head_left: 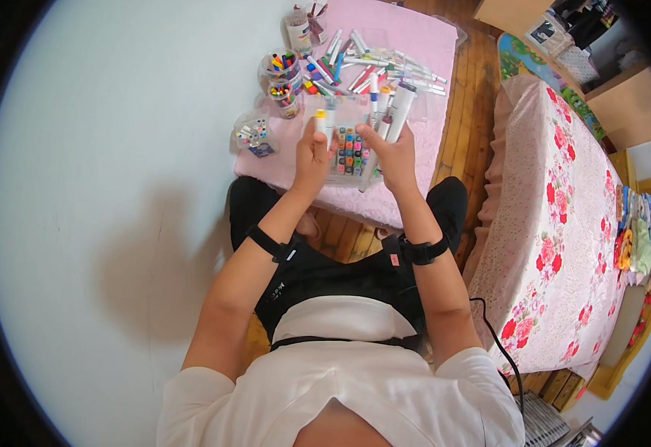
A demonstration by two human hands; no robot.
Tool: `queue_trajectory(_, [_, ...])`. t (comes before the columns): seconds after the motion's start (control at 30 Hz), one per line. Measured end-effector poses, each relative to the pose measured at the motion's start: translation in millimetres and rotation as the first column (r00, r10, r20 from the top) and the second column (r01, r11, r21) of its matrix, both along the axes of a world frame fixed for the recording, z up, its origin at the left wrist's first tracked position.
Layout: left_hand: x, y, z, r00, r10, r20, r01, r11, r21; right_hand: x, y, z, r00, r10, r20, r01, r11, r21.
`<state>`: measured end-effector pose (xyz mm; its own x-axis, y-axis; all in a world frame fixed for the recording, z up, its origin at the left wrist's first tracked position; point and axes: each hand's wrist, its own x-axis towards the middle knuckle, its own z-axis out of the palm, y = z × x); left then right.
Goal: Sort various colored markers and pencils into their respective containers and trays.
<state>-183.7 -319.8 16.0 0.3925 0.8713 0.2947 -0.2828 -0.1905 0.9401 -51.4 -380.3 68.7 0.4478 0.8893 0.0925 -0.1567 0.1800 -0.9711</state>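
Left hand [313, 158]: upper centre of frame; thumb and fingers closed on yellow-capped marker [321, 124]. Blurred second marker [330, 119] directly beside it; grip on it cannot be told. Right hand [394, 153]: right of left hand; fingers wrapped around bundle of white markers [396, 118], several tilted; far fingertips hidden. Clear box [342, 179]: between hands, upper centre; coloured marker ends [349, 153] in rows inside. Loose marker pile [366, 62]: top centre, on pink-covered table [431, 138]. Clear tub [272, 68]: left of pile, filled with coloured pens.
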Motion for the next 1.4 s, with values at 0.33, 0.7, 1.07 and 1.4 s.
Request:
queue_trajectory(0.33, [16,5,5,0.883,0.282,-0.375,-0.215,0.954,0.210,-12,26,-15,0.984,-0.174,0.048,0.175,0.985,-0.011])
queue_trajectory(0.7, [-32,36,-13,0.798,0.580,-0.163,-0.416,0.727,0.547,-42,31,-25,0.891,-0.281,0.357,0.253,0.959,0.124])
queue_trajectory(1.07, [-149,99,-16,0.666,0.702,-0.253,-0.664,0.712,0.229,-32,23,-47,0.939,-0.231,0.253,0.247,0.968,-0.033])
queue_trajectory(1.4, [-141,89,13,0.788,0.614,0.052,-0.614,0.789,-0.005,-28,26,-44,0.962,-0.179,0.204,0.194,0.980,-0.055])
